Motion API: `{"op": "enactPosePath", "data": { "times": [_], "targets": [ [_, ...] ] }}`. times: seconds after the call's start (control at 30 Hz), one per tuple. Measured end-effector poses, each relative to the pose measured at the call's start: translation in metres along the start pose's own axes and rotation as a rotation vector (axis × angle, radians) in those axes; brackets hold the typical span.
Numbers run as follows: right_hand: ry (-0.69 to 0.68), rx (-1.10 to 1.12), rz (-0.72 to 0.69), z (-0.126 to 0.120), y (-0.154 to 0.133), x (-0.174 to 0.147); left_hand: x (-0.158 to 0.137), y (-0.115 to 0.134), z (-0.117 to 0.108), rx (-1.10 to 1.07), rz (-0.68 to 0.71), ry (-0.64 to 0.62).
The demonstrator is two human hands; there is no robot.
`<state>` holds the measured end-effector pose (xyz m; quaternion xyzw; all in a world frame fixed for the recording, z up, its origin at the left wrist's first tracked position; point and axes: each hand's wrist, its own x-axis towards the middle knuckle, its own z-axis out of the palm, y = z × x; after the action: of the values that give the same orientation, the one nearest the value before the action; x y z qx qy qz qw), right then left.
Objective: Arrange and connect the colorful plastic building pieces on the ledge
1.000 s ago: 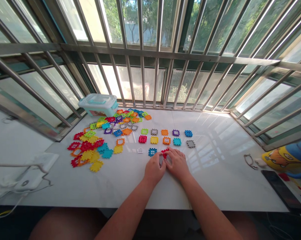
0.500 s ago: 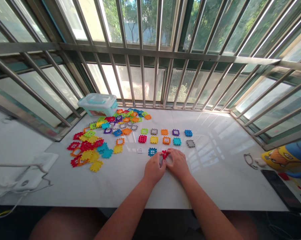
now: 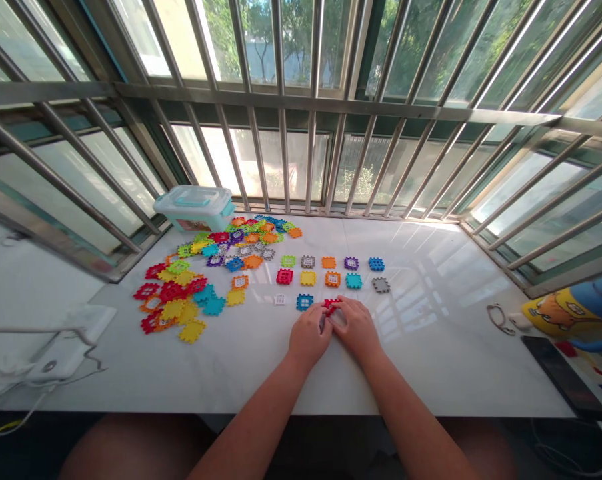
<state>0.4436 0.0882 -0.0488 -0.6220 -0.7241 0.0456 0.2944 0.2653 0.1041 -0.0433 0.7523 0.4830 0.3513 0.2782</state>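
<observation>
Between the fingertips of my left hand [image 3: 311,332] and my right hand [image 3: 353,325] is a red interlocking plastic tile [image 3: 331,304]. Both hands are closed on it, and fingers hide much of its near side. Just left of it lies a dark blue window tile [image 3: 305,303], with a small white tile [image 3: 279,300] further left. Beyond my hands run two rows of tiles, among them a red tile [image 3: 285,276], a yellow tile [image 3: 308,279], an orange tile [image 3: 333,279], a turquoise tile [image 3: 353,281] and a grey tile [image 3: 381,285].
Loose mixed tiles [image 3: 181,291] spread over the left of the white table [image 3: 431,360]. A lidded turquoise box [image 3: 195,210] stands behind them. A power strip [image 3: 55,363] lies at far left; a phone [image 3: 561,377] and a yellow-blue bottle [image 3: 565,313] are at right. Metal bars [image 3: 311,103] line the back.
The red tile has tipped between my fingers and now sits flatter, showing its toothed far edge. My hands stay in nearly the same place.
</observation>
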Motion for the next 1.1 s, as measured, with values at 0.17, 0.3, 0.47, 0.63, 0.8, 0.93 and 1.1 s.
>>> {"op": "enactPosePath", "data": {
  "times": [0.17, 0.3, 0.47, 0.63, 0.8, 0.93, 1.1],
  "targets": [
    [-0.019, 0.043, -0.042, -0.003, 0.006, -0.009, 0.0, -0.002, 0.002, 0.011, 0.017, 0.018],
    [0.024, 0.087, -0.028, -0.005, 0.009, -0.012, 0.0, -0.001, 0.002, 0.038, 0.021, 0.012],
    [0.068, 0.119, 0.027, -0.005, 0.009, -0.008, 0.0, -0.001, 0.001, 0.058, 0.024, 0.001],
    [0.084, 0.104, 0.063, -0.007, 0.007, -0.008, 0.001, -0.001, 0.0, 0.061, 0.029, -0.011],
    [0.093, 0.088, 0.114, -0.007, 0.009, -0.009, 0.001, 0.0, -0.001, 0.056, 0.021, -0.019],
    [0.082, 0.097, 0.144, -0.008, 0.01, -0.009, 0.001, -0.001, 0.0, 0.055, 0.022, -0.009],
    [0.099, 0.167, 0.133, -0.009, 0.008, -0.008, 0.001, -0.003, 0.002, 0.051, 0.048, 0.005]
  ]
}}
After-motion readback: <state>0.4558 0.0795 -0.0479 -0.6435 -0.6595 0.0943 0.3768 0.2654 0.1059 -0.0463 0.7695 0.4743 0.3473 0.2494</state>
